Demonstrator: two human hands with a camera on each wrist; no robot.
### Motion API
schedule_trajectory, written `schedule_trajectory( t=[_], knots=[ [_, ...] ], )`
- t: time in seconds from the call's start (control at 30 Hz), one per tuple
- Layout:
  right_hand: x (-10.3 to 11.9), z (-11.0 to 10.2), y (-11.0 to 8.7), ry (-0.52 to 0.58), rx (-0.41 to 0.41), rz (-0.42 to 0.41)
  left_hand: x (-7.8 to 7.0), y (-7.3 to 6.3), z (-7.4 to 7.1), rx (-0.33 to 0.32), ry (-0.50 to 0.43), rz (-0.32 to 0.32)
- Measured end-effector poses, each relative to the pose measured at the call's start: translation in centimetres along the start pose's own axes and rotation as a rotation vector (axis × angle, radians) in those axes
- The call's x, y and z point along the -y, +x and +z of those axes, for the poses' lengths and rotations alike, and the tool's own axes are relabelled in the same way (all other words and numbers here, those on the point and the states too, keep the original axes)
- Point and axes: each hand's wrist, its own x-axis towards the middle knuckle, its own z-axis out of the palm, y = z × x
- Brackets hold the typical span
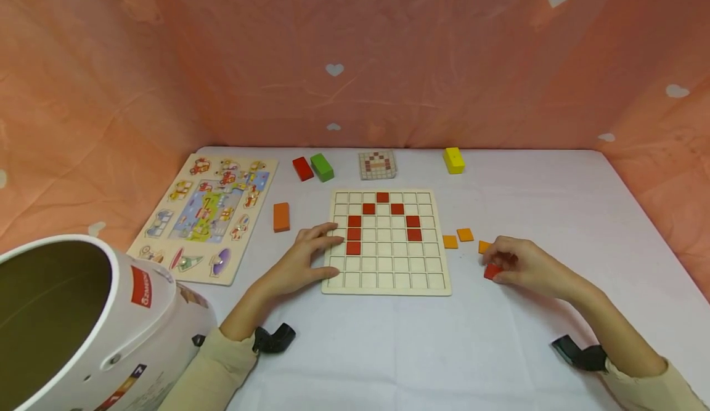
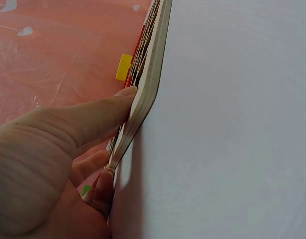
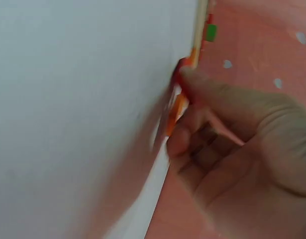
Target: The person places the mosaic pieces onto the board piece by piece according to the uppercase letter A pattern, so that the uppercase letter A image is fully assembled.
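A square wooden grid board (image 1: 386, 281) lies flat on the white cloth, with several red square tiles (image 1: 353, 234) set in its cells in an arch-like pattern. My left hand (image 1: 296, 266) rests at the board's left side, fingertips over the edge and thumb lower down against it. To the right of the board, my right hand (image 1: 527, 269) pinches a red tile (image 1: 491, 272) between thumb and fingers. In the right wrist view this red tile (image 3: 182, 69) appears tilted and blurred. Nearby lie orange tiles (image 1: 465, 235), one partly hidden behind the right hand.
Behind the board lies a small pattern card (image 1: 377, 165). Red (image 1: 302, 169), green (image 1: 322, 167), yellow (image 1: 454, 161) and orange (image 1: 281, 217) blocks lie around. A wooden picture puzzle (image 1: 233, 269) is at left, and a large white bucket (image 1: 166, 331) stands at front left.
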Motion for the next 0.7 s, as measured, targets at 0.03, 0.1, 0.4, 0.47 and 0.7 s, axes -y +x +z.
schedule_trajectory(
  t=[0.03,0.1,0.4,0.47,0.7],
  knots=[
    [0.1,-0.1,0.2,0.000,0.010,-0.005,0.0,0.0,0.0,0.000,-0.001,0.001],
    [0.4,-0.2,0.8,0.013,0.045,-0.010,0.0,0.0,0.0,-0.001,0.000,0.006],
    [2.4,0.5,6.5,0.183,0.182,0.063,0.2,0.0,0.0,-0.005,0.010,0.019],
    [2.8,1.2,7.9,0.209,0.170,0.068,0.2,0.0,0.0,-0.006,0.006,0.017],
    [3.5,3.3,10.7,0.177,0.125,0.013,0.4,0.0,0.2,-0.017,0.036,0.047]
  ],
)
